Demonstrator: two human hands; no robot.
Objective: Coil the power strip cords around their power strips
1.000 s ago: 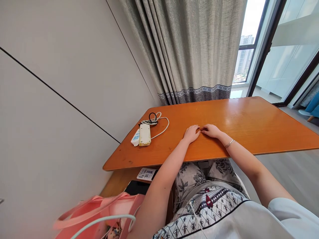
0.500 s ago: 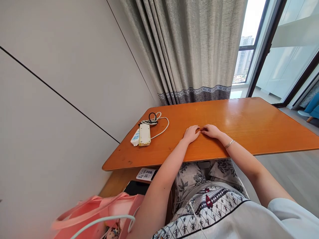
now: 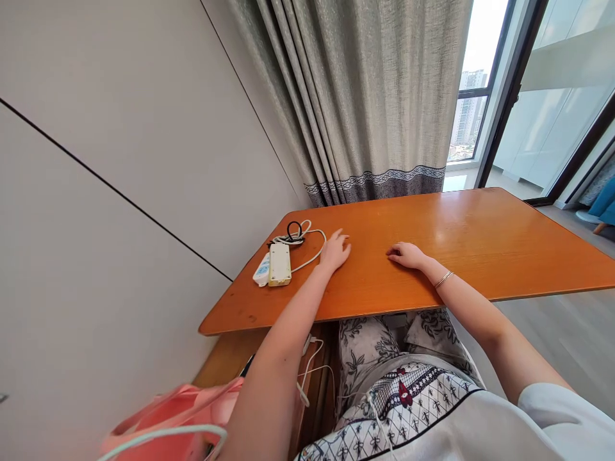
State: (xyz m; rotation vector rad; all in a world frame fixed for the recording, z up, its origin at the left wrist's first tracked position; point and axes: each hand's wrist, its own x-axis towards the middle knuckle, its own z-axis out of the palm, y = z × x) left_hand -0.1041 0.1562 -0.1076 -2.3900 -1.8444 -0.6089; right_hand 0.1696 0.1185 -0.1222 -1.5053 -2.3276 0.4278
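My left hand [image 3: 335,250] is over the left part of the orange wooden table [image 3: 461,237], fingers apart and holding nothing. Just left of it lies the looped white cord [image 3: 314,256] of a power strip. That white power strip [image 3: 279,264] rests beside a second white strip with blue markings [image 3: 262,270], and a black cable [image 3: 295,229] is coiled behind them. Toward the table's middle, my right hand [image 3: 406,255] rests on the wood with its fingers loosely bent and nothing visible in them. A thin bracelet [image 3: 444,279] circles that wrist.
A pink bag [image 3: 168,416] stands at lower left beside a brown wooden surface [image 3: 225,358]. White cables [image 3: 314,365] hang below the table edge. A grey curtain [image 3: 384,96] hangs behind the table, and a pale wall [image 3: 120,192] runs along the left.
My left hand has moved left, away from my right hand and toward the power strips, and its fingers have spread. My right hand has stayed in place.
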